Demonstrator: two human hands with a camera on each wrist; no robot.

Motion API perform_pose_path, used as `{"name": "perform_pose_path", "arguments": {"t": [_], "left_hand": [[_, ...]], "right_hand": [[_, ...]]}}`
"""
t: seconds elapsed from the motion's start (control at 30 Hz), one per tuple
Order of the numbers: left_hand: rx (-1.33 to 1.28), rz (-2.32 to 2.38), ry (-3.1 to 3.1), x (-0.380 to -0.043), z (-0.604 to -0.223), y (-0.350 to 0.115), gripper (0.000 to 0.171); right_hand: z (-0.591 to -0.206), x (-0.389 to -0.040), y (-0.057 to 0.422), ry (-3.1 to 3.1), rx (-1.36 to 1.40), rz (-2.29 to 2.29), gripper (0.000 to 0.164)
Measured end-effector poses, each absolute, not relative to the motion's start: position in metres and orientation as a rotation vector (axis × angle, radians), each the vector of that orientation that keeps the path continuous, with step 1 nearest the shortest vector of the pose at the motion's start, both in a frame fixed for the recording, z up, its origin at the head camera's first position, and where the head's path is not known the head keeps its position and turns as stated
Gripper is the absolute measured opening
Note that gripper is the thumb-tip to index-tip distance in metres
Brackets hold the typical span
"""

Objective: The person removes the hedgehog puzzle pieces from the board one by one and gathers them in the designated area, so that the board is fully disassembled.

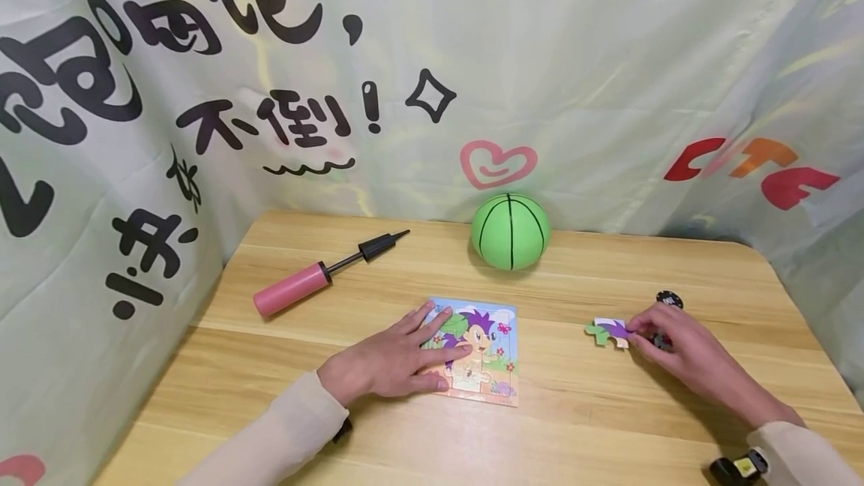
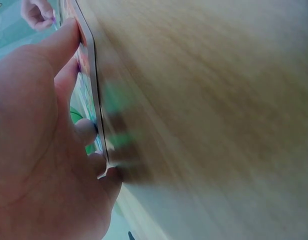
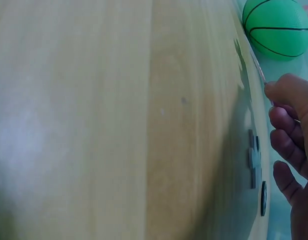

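Nearest me, the left grip (image 1: 388, 360) lay across the puzzle board (image 1: 499, 362), fingers straight and spread, holding nothing, only pressing it to the worktop (image 1: 574, 426). Off to the right, well apart from the board, the right grip (image 1: 680, 343) pinched a puzzle piece (image 1: 610, 330) by its edge, green and purple face up. Piece seemed just clear of the worktop (shadow in the right wrist view hinted so, I wouldn't swear to it). A dark disc (image 1: 670, 298) sat just behind that hand.

Step in hand, my call: piece picked up, board braced. Next move called for a carry left to the board, a turn to match the picture, and the left fingers out of the way. Couldn't tell which slot was bare; they hid part.

Farther back: pump (image 1: 293, 289) on its side, green ball (image 1: 511, 232) against the curtain (image 1: 594, 96).
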State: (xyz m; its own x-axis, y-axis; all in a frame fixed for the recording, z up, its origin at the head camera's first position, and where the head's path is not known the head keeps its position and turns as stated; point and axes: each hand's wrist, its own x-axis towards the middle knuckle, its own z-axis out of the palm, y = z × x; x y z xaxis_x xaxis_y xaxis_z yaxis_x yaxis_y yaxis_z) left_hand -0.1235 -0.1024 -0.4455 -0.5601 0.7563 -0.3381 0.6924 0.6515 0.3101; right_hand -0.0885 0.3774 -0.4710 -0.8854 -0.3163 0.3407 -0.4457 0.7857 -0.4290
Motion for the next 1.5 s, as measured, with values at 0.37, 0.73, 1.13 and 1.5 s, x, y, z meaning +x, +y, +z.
{"name": "perform_pose_path", "arguments": {"t": [0.37, 0.73, 1.13, 1.5], "left_hand": [[1.136, 0.197, 2.429, -0.125, -0.444, -0.102, 0.061], [1.130, 0.208, 2.433, -0.124, -0.445, -0.103, 0.061], [1.125, 0.218, 2.431, -0.123, -0.447, -0.104, 0.061], [1.132, 0.212, 2.438, -0.124, -0.448, -0.105, 0.061]], "right_hand": [[-0.477, -0.087, 0.390, -2.742, 0.573, 0.731, 0.036], [-0.479, -0.088, 0.389, -2.784, 0.530, 0.719, 0.032], [-0.480, -0.086, 0.389, -2.798, 0.481, 0.709, 0.031], [-0.476, -0.084, 0.389, -2.799, 0.447, 0.716, 0.026]]}}
